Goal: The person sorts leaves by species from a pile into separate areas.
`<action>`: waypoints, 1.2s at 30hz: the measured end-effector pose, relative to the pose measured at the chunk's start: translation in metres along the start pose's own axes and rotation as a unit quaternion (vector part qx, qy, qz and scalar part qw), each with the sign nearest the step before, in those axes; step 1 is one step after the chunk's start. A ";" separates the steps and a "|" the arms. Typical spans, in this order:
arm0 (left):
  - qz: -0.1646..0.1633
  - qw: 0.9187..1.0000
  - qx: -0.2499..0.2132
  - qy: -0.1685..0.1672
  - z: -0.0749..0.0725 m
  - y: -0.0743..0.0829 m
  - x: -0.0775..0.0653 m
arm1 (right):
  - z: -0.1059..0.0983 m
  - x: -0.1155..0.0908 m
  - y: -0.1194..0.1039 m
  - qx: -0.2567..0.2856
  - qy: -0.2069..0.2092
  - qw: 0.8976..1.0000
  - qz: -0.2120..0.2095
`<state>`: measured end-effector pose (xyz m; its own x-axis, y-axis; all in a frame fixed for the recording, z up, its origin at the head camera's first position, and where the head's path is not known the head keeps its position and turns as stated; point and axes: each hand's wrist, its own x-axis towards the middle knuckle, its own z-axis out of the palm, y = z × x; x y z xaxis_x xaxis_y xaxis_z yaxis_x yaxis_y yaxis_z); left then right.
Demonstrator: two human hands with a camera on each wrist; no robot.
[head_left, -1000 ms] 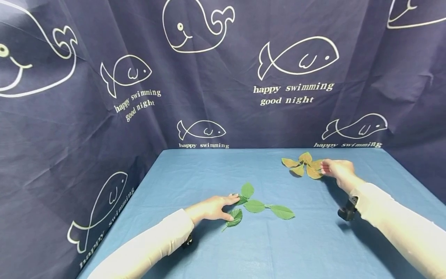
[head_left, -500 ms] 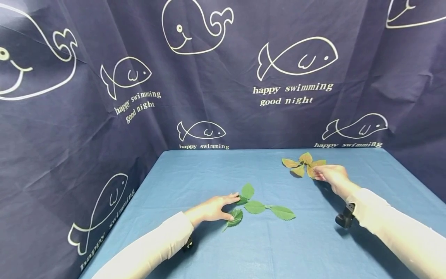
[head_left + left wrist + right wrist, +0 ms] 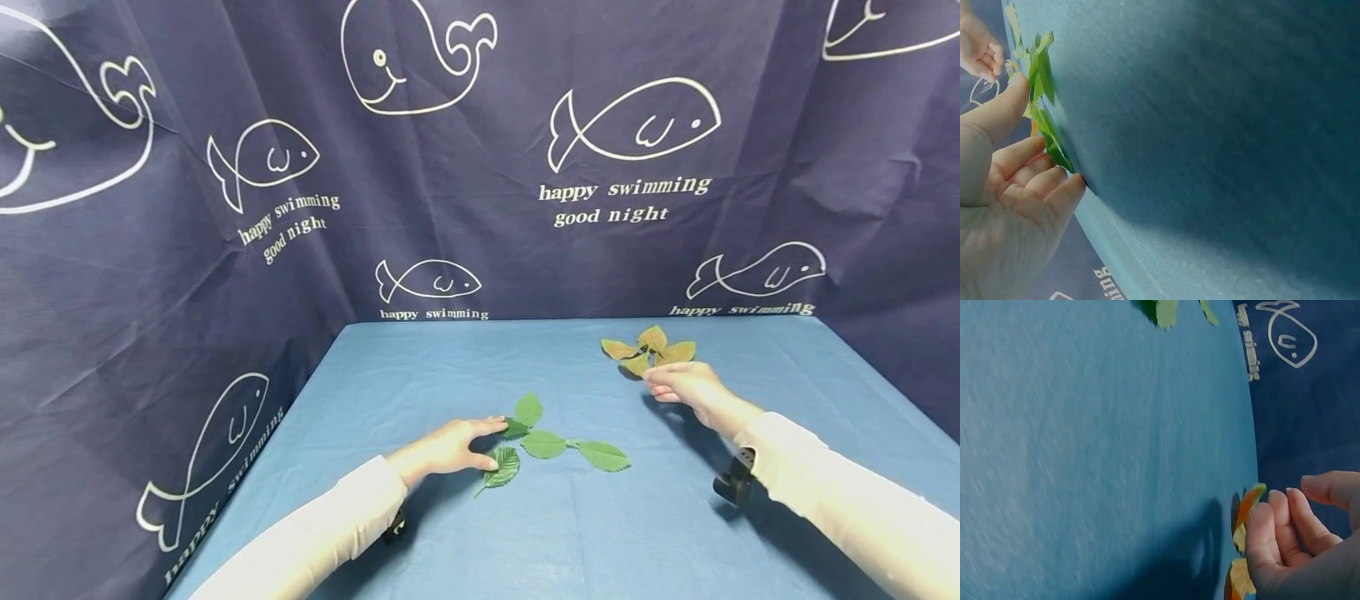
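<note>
My left hand (image 3: 453,446) rests at the left of the green leaves, fingers stretched out. Its fingertips meet a dark green leaf (image 3: 516,428), and its thumb lies at the stem side of a toothed leaf (image 3: 506,468). Three more green leaves, upper (image 3: 528,409), middle (image 3: 543,445) and right (image 3: 604,456), lie flat beside these. At the back right, my right hand (image 3: 692,388) is over the near side of a ring of yellow-orange leaves (image 3: 677,352) and partly covers it. The right wrist view shows its thumb apart from loosely bent fingers (image 3: 1279,528), with nothing between them.
A blue cloth (image 3: 555,525) covers the table. Dark blue curtains (image 3: 517,250) with white fish and whale drawings stand behind and to the left. A black wrist camera (image 3: 735,479) hangs under the right sleeve.
My right hand has moved left and nearer along the yellow-orange leaves, from the right leaf to the near one. My left hand has stayed at the green leaves.
</note>
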<state>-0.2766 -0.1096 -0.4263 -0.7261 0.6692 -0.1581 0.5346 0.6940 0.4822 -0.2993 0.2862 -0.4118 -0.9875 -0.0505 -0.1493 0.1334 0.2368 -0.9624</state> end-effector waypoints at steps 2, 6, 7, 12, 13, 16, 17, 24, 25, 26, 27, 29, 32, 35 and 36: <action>0.000 1.000 -0.002 0.002 -0.001 -0.001 -0.001 | 0.005 -0.002 -0.001 -0.016 -0.020 1.000 -0.004; 0.003 1.000 -0.004 0.006 -0.001 -0.003 -0.003 | 0.015 -0.004 -0.003 -0.049 -0.050 0.998 -0.010; 0.004 1.000 -0.003 0.007 -0.002 -0.004 -0.004 | 0.017 -0.005 -0.003 -0.053 -0.056 0.997 -0.013; 0.001 1.000 -0.010 0.010 -0.004 -0.004 -0.007 | 0.029 -0.011 -0.008 -0.077 -0.068 0.995 -0.011; 0.001 1.000 -0.012 0.011 -0.005 -0.004 -0.007 | 0.031 -0.013 -0.008 -0.084 -0.070 0.994 -0.008; 0.002 1.000 -0.006 0.013 -0.004 -0.005 -0.008 | 0.037 -0.018 -0.010 -0.105 -0.066 0.992 0.011; 0.001 1.000 -0.004 0.013 -0.003 -0.005 -0.008 | 0.040 -0.019 -0.010 -0.112 -0.067 0.991 0.016; -0.008 1.000 -0.001 0.012 0.001 -0.007 -0.009 | 0.051 -0.030 -0.011 -0.141 -0.079 0.987 0.013; -0.009 1.000 -0.002 0.012 0.001 -0.007 -0.010 | 0.052 -0.031 -0.012 -0.146 -0.083 0.986 0.008; -0.011 1.000 -0.004 0.012 0.001 -0.007 -0.010 | 0.053 -0.032 -0.012 -0.153 -0.087 0.984 0.005; -0.012 1.000 -0.005 0.012 0.001 -0.007 -0.010 | 0.054 -0.033 -0.013 -0.158 -0.088 0.984 0.004; -0.015 1.000 -0.009 0.011 0.001 -0.006 -0.011 | 0.057 -0.035 -0.013 -0.168 -0.091 0.982 0.003; -0.014 1.000 -0.010 0.012 0.002 -0.006 -0.012 | 0.060 -0.037 -0.013 -0.182 -0.088 0.979 0.006; -0.012 1.000 -0.010 0.014 0.002 -0.006 -0.013 | 0.063 -0.039 -0.012 -0.189 -0.086 0.978 0.008; -0.010 1.000 -0.010 0.016 0.002 -0.006 -0.013 | 0.064 -0.040 -0.012 -0.192 -0.085 0.978 0.008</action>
<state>-0.2694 -0.1219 -0.4287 -0.7506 0.6457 -0.1402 0.5110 0.7018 0.4963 -0.2560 0.2230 -0.4088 -0.9530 -0.1957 -0.2311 0.0761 0.5839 -0.8083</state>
